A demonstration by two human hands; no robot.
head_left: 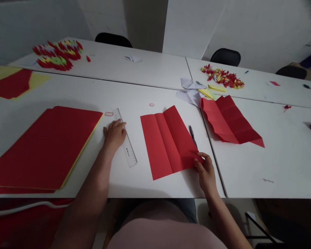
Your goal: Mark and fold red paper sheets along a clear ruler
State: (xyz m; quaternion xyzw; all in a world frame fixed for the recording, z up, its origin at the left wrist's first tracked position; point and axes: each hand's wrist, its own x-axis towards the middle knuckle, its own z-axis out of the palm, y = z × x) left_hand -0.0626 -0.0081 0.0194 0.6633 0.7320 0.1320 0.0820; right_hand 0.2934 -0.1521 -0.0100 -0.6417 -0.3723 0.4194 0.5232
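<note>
On the white table in front of me lies a clear plastic ruler point(130, 152), slanted, with my left hand point(114, 134) over its upper half. The fingers are curled across the ruler and seem to grip it by its edges. A sheet of red paper point(162, 141) with lengthwise fold creases stands slightly raised off the table. Its lower right corner is pinched between the thumb and fingers of my right hand point(206, 170). A dark pen point(192, 134) rests just right of the sheet, partly hidden by it.
A stack of large red and yellow sheets point(49, 145) fills the left side. Another creased red sheet point(233, 121) lies to the right across the table seam. White folded papers point(190, 91) are behind it. Red and yellow folded pieces point(224, 76) and a similar pile point(58, 53) sit farther back.
</note>
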